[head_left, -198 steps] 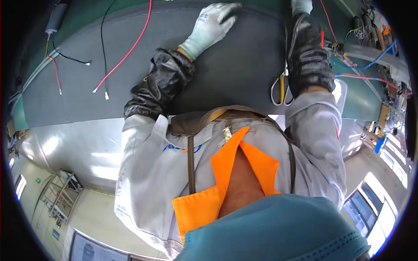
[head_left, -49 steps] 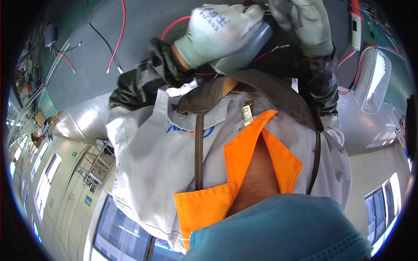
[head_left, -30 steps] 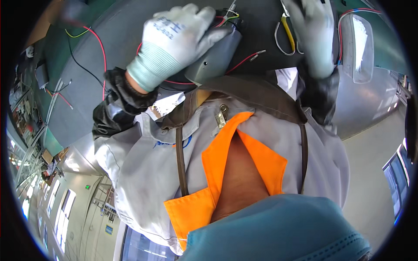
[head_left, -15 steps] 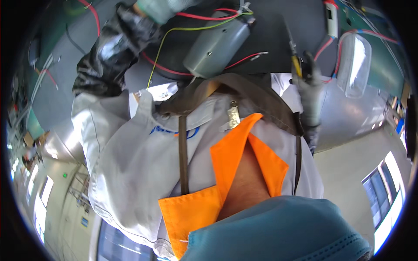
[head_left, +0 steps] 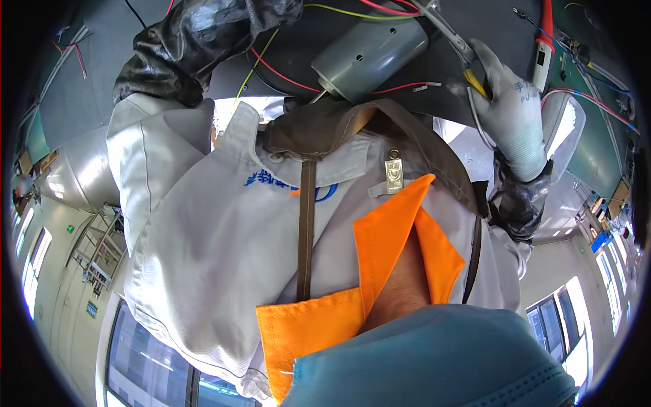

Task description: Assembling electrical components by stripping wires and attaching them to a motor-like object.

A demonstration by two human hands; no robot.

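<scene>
You've got one smooth grey metal cylinder (head_left: 371, 55) slanted on the dark bench top (head_left: 108, 74), two dark holes (head_left: 359, 58), one thin shaft (head_left: 318, 96), one pair of scissors (head_left: 464, 54) clamped in your right hand (head_left: 512, 95), left hand past the top edge, can't tell its grip.
</scene>
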